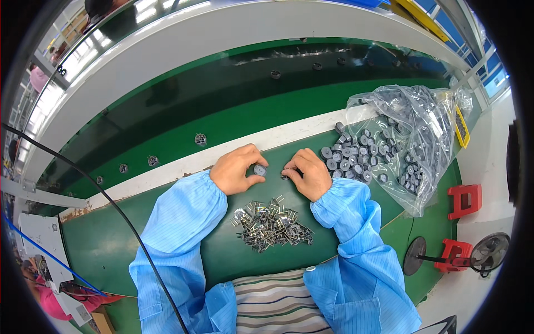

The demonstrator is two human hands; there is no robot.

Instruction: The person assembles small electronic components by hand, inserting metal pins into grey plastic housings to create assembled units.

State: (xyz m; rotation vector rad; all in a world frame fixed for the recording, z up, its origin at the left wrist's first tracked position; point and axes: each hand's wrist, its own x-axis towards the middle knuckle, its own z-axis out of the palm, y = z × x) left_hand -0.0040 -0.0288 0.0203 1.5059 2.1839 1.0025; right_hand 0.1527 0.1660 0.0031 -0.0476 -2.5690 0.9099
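A: In the head view, what can serve us as landmark?
B: The heap of small pinned parts (272, 227), which lies on the green table (222, 259) in front of the person.
A: And where is the left hand (235, 168)?
B: It is beyond the heap, a little to its left. The thumb and the forefinger are gripping a grey round piece (260, 170) between them.
A: How is the right hand (311, 175)?
B: It is beyond the heap too, and a little to its right. Its fingertips are closed on a small dark piece (285, 175). The fingers cover a part of it, so I cannot tell exactly which part it is, nor if it touches the table.
A: What else is around?
B: To the right of the heap, and farther from the person, many grey round caps (345, 165) lie loose, and others are in a clear plastic bag (425, 125). Beyond the heap runs a white ledge (278, 137). Past this ledge, to the left of the heap, a round part with pins (200, 139) sits on a dark green surface (183, 119).
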